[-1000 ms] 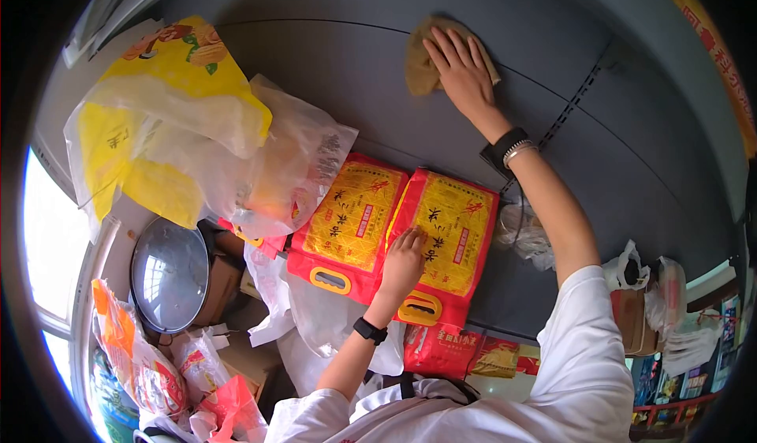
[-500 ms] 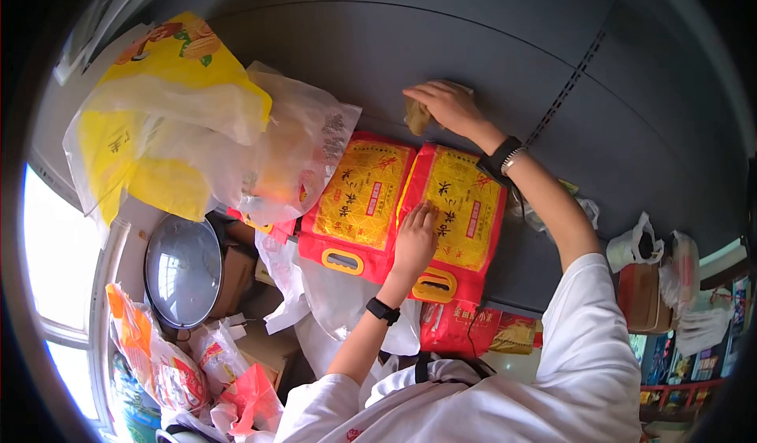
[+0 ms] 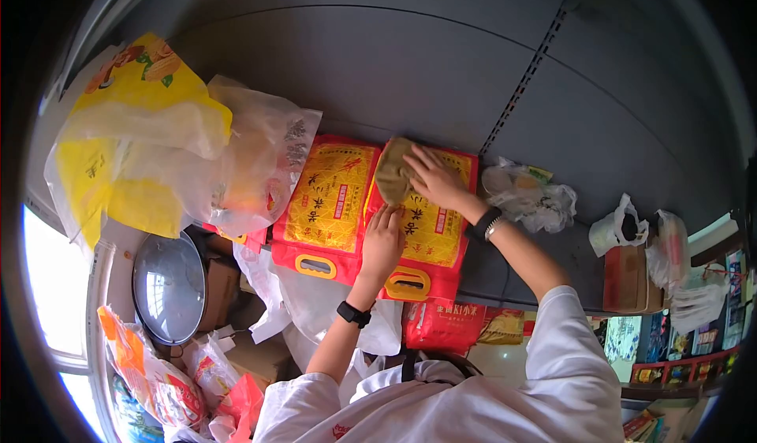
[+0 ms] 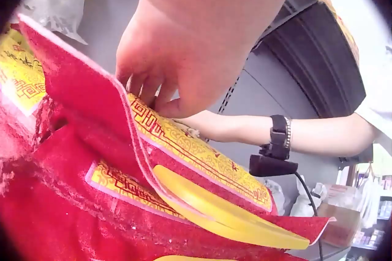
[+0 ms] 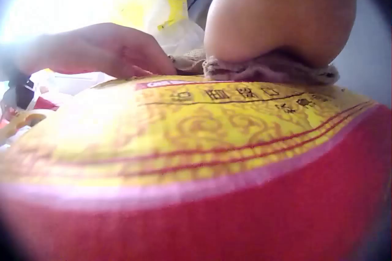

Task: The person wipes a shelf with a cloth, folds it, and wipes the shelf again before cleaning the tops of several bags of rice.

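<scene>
we see the right hand (image 3: pixel 441 181) laid on the brown cloth (image 3: pixel 392 176), its fingers extended and slightly spread; the cloth sits on the far part of the right red-and-yellow pack (image 3: pixel 439 242). the left hand (image 3: pixel 381 249) rests on that same pack, just below the cloth, fingers close together and bent down. we see the left red-and-yellow pack (image 3: pixel 327 202) beside it, both along the near edge of the grey surface (image 3: pixel 394 60), with a crumpled clear bag (image 3: pixel 544 205) to their right.

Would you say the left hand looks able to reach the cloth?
Probably yes: the left hand rests close to the cloth with nothing seen between them, though the right hand partly covers it.
</scene>
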`<state>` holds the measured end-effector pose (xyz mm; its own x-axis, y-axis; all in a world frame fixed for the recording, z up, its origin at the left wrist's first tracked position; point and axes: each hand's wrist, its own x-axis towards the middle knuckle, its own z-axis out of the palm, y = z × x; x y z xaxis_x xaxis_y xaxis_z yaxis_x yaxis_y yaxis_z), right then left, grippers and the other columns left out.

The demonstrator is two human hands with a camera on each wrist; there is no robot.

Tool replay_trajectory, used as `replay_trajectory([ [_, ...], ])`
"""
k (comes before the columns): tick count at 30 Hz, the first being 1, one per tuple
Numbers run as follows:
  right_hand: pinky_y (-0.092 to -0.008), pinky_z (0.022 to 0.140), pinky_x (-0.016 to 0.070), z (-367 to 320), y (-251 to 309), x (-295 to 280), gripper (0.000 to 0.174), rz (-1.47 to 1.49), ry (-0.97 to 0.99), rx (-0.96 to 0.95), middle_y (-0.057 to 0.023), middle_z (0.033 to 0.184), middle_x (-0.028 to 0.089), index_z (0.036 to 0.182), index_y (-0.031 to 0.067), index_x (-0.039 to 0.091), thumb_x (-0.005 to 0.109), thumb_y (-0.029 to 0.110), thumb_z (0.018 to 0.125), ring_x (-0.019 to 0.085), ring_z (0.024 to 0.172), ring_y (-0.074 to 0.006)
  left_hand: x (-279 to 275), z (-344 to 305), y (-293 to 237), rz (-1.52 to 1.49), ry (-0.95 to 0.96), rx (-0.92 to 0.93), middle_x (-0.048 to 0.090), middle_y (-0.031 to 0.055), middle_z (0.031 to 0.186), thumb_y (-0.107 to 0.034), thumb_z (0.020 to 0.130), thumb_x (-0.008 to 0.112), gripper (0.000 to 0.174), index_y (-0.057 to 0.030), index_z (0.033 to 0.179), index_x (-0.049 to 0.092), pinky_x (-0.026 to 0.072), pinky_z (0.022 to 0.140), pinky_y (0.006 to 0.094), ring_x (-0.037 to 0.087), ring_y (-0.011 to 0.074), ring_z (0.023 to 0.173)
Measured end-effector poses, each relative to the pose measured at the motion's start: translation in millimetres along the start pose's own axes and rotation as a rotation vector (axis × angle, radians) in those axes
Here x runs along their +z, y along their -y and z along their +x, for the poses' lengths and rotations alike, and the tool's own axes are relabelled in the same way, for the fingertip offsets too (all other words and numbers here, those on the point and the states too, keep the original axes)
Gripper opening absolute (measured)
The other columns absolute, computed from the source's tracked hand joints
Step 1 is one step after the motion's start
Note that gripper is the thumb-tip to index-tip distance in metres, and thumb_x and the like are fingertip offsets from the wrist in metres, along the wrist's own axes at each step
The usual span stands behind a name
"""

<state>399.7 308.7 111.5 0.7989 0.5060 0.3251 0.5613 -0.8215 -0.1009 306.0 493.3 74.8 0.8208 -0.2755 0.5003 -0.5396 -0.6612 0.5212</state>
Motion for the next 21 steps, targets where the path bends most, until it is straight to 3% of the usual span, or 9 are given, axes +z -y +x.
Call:
replay_trajectory([
  [2, -0.0435, 0.104, 0.0329, 13.0, -16.6, 3.5, 0.050, 0.049, -0.029, 0.162, -0.0181, 0.136, 0.040, 0.132, 0.0088, 0.041, 0.051, 0.032, 0.089, 0.040, 0.124, -0.0356, 1.3, -0.7, 1.4, 0.003, -0.001, 0.011, 0.052, 0.0192, 0.121, -0.002, 0.077, 0.051, 0.036, 0.0020, 0.112, 0.052, 0.0381, 0.099, 0.0419, 0.046, 0.0344, 0.117],
  [7, -0.0438, 0.101, 0.0354, 11.5, -18.5, 12.1, 0.048, 0.051, -0.094, 0.259, -0.0188, 0.130, 0.047, 0.128, 0.0074, 0.045, 0.052, 0.030, 0.087, 0.043, 0.121, -0.0355, 4.6, -1.7, 1.2, 0.020, -0.011, 0.000, 0.049, 0.0199, 0.126, -0.002, 0.077, 0.051, 0.038, 0.0028, 0.114, 0.051, 0.0379, 0.100, 0.0415, 0.045, 0.0343, 0.118],
  [9, -0.0431, 0.102, 0.0348, 2.9, -7.2, 14.5, 0.048, -0.114, -0.177, 0.211, -0.0187, 0.130, 0.046, 0.129, 0.0080, 0.045, 0.052, 0.030, 0.086, 0.043, 0.121, -0.0351, 4.9, -1.4, 0.8, 0.043, 0.003, -0.019, 0.050, 0.0203, 0.125, -0.002, 0.076, 0.051, 0.039, 0.0032, 0.115, 0.050, 0.0377, 0.100, 0.0417, 0.046, 0.0344, 0.118],
  [13, -0.0439, 0.104, 0.0328, -30.7, 22.4, 11.6, 0.050, -0.159, -0.150, 0.195, -0.0187, 0.139, 0.035, 0.131, 0.0097, 0.043, 0.053, 0.029, 0.086, 0.034, 0.129, -0.0340, 4.2, -1.4, -1.2, 0.050, 0.005, -0.002, 0.050, 0.0204, 0.124, -0.003, 0.076, 0.052, 0.040, 0.0029, 0.115, 0.050, 0.0377, 0.100, 0.0416, 0.046, 0.0349, 0.118],
  [17, -0.0448, 0.107, 0.0281, -79.0, 59.4, 4.1, 0.053, 0.026, -0.072, 0.250, -0.0201, 0.142, 0.030, 0.132, 0.0085, 0.041, 0.056, 0.025, 0.084, 0.030, 0.131, -0.0356, 7.7, -4.1, -2.2, 0.074, 0.010, -0.046, 0.051, 0.0203, 0.122, -0.002, 0.075, 0.053, 0.040, 0.0022, 0.114, 0.050, 0.0377, 0.100, 0.0428, 0.046, 0.0365, 0.117],
  [21, -0.0456, 0.107, 0.0280, -123.6, 86.3, -1.4, 0.056, 0.038, -0.126, 0.277, -0.0210, 0.142, 0.029, 0.133, 0.0064, 0.040, 0.058, 0.023, 0.083, 0.030, 0.131, -0.0366, 7.1, -2.6, -3.2, 0.065, -0.025, -0.008, 0.049, 0.0201, 0.125, -0.002, 0.076, 0.053, 0.040, 0.0017, 0.115, 0.050, 0.0376, 0.100, 0.0434, 0.045, 0.0370, 0.118],
])
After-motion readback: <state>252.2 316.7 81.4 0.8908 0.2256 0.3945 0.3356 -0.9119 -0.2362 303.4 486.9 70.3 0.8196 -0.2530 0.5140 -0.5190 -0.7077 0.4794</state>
